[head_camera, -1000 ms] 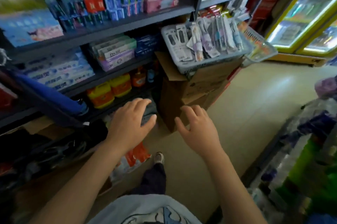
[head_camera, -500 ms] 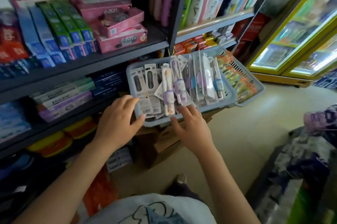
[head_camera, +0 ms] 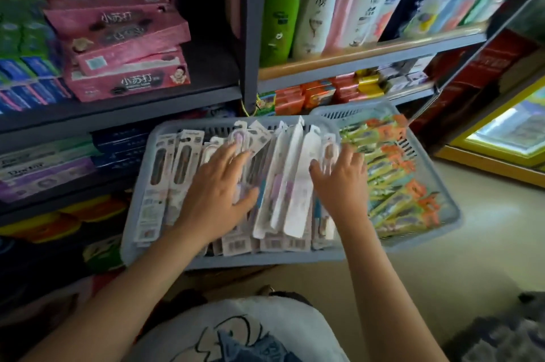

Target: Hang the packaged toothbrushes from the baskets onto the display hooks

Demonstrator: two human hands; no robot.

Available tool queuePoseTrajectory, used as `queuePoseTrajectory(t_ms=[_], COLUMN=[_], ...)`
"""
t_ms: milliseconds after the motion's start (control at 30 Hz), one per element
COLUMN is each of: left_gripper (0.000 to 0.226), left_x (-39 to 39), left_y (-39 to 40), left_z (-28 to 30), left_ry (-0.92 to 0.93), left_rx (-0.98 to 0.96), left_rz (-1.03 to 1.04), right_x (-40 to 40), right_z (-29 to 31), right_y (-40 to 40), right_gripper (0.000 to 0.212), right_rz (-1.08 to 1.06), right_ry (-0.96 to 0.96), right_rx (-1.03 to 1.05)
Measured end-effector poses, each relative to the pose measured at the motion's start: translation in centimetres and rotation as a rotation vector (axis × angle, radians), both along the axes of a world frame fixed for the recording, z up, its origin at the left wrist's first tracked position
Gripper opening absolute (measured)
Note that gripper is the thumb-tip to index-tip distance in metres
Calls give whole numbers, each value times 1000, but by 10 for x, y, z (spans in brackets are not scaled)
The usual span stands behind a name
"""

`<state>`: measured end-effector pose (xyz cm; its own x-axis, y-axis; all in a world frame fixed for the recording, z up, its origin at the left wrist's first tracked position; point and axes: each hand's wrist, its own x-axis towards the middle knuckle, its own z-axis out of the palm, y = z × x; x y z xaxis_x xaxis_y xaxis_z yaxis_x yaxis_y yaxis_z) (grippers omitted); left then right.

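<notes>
Resting on the packs, both hands are down in the near grey basket (head_camera: 134, 232), which stands below the shelves on what looks like a cardboard box. The left hand (head_camera: 218, 193) lies flat on the packaged toothbrushes (head_camera: 290, 184) with its fingers (head_camera: 233, 152) spread and nearly straight, so it presses on them and does not grip anything. The right hand (head_camera: 343, 182) is at the right edge of the same pile; its fingers touch a clear pack there and bend a little, but I cannot tell if they already pinch it.

The packs lie side by side, with the hang-holes pointing away from the person. I think this is why the hands come from the near side: the fingers can leaf through the cards and lift one by its body, and the hole stays free for a hook. The flat left hand probably holds the loose pile quiet while the right hand searches.

A second basket (head_camera: 442, 202), touching the first on its right, holds green and orange packs (head_camera: 395, 182) in rows. No display hooks are in this view; only shelves with pink boxes (head_camera: 118, 46) and bottles (head_camera: 280, 13) show above. So the task seems to be at the picking step, and nothing is hung yet.
</notes>
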<state>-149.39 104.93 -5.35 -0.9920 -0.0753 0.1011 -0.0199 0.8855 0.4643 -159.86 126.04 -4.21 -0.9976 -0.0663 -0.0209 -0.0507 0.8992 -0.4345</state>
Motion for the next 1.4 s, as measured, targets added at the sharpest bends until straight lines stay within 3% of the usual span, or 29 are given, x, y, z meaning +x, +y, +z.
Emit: queuePoseTrajectory(t_ms=[133, 233, 333, 500, 800, 1033, 1267, 1400], left_gripper=[99, 100, 98, 97, 101, 79, 75, 84], left_x=[-35, -47, -48, -46, -49, -56, -57, -59], left_y=[41, 50, 51, 60, 71, 69, 74, 83], left_z=[-13, -25, -30, -23, -10, -4, 8, 8], left_ry=[-125, -208, -158, -39, -103, -221, -263, -328], left_rx=[-5, -123, -145, 32, 438, 381, 440, 396], left_rz=[-1, 3, 34, 122, 357, 443, 487, 460], right_x=[-7, -7, -7, -12, -18, -11, -16, -18], right_z=[-20, -30, -38, -43, -41, -51, -44, -42], right_y=[7, 4, 2, 1, 7, 6, 12, 16], right_gripper=[92, 81, 66, 73, 70, 60, 51, 52], right_rz=[59, 64, 69, 16, 40, 78, 69, 27], right_ry=[-242, -294, -315, -402, -462, -296, -341, -420], right_rx=[-95, -302, -473, -686, -731, -773, -913, -955])
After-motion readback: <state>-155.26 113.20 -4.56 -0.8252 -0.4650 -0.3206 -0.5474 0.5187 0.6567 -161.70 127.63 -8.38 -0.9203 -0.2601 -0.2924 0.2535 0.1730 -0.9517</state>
